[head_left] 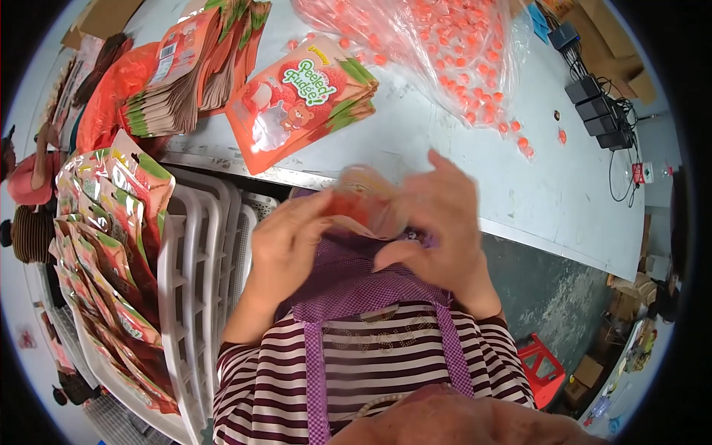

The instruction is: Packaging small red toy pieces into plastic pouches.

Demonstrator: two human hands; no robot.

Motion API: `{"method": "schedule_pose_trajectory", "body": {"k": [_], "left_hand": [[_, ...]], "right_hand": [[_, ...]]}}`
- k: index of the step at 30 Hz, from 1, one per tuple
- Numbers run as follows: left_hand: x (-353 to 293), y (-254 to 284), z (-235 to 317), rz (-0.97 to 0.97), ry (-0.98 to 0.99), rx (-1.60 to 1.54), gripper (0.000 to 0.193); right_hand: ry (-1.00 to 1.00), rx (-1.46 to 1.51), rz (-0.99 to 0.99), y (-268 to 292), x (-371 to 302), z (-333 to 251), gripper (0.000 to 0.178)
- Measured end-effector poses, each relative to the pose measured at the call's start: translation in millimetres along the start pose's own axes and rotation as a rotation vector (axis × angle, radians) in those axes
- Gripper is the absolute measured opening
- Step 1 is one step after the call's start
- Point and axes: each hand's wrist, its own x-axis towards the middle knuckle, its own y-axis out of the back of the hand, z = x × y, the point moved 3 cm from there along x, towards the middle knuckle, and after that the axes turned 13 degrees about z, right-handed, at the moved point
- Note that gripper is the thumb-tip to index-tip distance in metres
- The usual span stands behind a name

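A small candy pouch [361, 202], pink-red with a pale top and blurred by motion, is held up in front of my apron at the table's edge. My left hand [285, 241] grips its left side, fingers bent against it. Beside its right edge is my right hand [443, 226], thumb and fingers spread and smeared by motion. Whether those fingers touch the pouch I cannot tell. Just beyond, a stack of flat red-orange pouches [297, 104] lies on the white table [552, 189].
A large clear bag of wrapped red candies [452, 55] lies on the table, with loose ones [523, 142] nearby. More flat pouches [178, 89] are stacked at far left. Filled pouches [111, 252] sit in white nested crates [178, 297] at my left. Black adapters [597, 107] line the right edge.
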Motion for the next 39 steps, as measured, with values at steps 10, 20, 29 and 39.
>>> {"method": "schedule_pose_trajectory", "body": {"k": [10, 20, 29, 39], "left_hand": [[-3, 0, -6, -0.038, 0.019, -0.377, 0.020], [-1, -14, -16, 0.018, 0.346, -0.328, 0.009], [3, -16, -12, 0.075, 0.334, -0.345, 0.009], [0, -18, 7, -0.034, 0.189, -0.320, 0.007]], "right_hand": [[-0.354, 0.325, 0.018, 2, -32, 28, 0.020], [-0.613, 0.235, 0.175, 5, -38, 35, 0.010], [-0.410, 0.194, 0.216, 4, -46, 28, 0.010], [-0.562, 0.634, 0.049, -4, -48, 23, 0.011]]}}
